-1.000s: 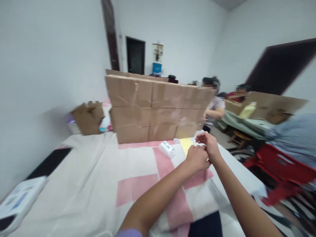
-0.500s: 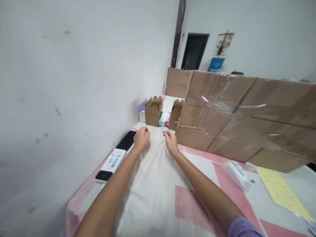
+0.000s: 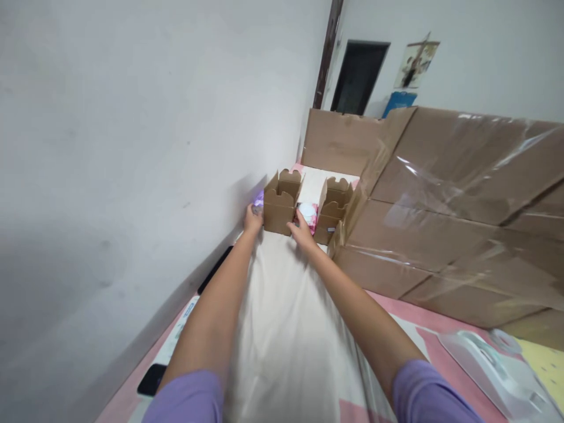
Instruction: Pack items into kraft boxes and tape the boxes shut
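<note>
Both arms stretched far forward over cloth-covered tabletop [image 3: 291,329], elbows nearly straight. Left hand [image 3: 254,220] at near left edge of open cardboard box [image 3: 279,212], just beside purple item [image 3: 258,200] by wall [image 3: 132,147]; its fingers partly hidden, grip impossible to tell from here. Right hand [image 3: 302,232] at box's near right corner, thumb and forefinger parted; whether they pinch cardboard, can't tell. Pink pack [image 3: 312,216] partly covered by right hand. Purple sleeves [image 3: 187,399] cut off below.
</note>
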A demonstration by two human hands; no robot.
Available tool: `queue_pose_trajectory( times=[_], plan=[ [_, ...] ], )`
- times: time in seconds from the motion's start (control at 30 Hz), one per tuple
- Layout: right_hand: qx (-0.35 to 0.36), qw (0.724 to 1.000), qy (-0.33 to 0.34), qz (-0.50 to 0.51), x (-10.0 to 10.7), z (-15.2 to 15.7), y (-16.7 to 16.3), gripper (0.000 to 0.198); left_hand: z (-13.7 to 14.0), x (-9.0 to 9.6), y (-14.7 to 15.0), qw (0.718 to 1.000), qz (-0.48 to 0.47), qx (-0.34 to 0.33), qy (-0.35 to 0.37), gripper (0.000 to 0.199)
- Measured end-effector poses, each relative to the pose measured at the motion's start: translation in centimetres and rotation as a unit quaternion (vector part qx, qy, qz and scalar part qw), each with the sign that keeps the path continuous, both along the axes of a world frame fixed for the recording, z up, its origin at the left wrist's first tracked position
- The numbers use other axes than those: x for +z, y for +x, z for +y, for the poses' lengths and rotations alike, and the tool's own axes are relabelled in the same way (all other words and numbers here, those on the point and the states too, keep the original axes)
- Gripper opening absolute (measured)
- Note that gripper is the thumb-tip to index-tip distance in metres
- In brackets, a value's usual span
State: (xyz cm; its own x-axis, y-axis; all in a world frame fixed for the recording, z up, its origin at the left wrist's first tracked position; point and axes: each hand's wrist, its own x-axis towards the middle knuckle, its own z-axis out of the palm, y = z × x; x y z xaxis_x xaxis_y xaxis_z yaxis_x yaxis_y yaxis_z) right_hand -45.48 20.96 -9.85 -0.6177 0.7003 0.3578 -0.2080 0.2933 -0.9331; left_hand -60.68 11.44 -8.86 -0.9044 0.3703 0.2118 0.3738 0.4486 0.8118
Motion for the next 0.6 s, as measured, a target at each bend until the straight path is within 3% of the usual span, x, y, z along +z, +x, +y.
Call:
queue_pose_trajectory(
  times=[0.2,0.4,0.5,0.6],
  plan=[
    [0.022,1.0,-0.004,0.009,-0.2,0.2,0.5,0.062,-0.2,-0.1,0.9,0.999,0.019,0.037,0.019,0.037],
    [0.025,0.999,-0.026,0.005,1.2,-2.1,3.0,0.064,-2.9,1.5,3.1,0.994,0.054,0.031,0.094,0.03],
    [0.037,0.999,0.019,0.022,3.1,-4.4,4.7,0.065,-5.9,3.4,3.7,0.988,0.057,0.019,0.14,0.03],
    [0.04,0.993,0.102,0.04,5.5,-8.8,7.4,0.065,-9.9,5.7,5.0,0.977,0.065,0.026,0.203,0.031]
  ],
)
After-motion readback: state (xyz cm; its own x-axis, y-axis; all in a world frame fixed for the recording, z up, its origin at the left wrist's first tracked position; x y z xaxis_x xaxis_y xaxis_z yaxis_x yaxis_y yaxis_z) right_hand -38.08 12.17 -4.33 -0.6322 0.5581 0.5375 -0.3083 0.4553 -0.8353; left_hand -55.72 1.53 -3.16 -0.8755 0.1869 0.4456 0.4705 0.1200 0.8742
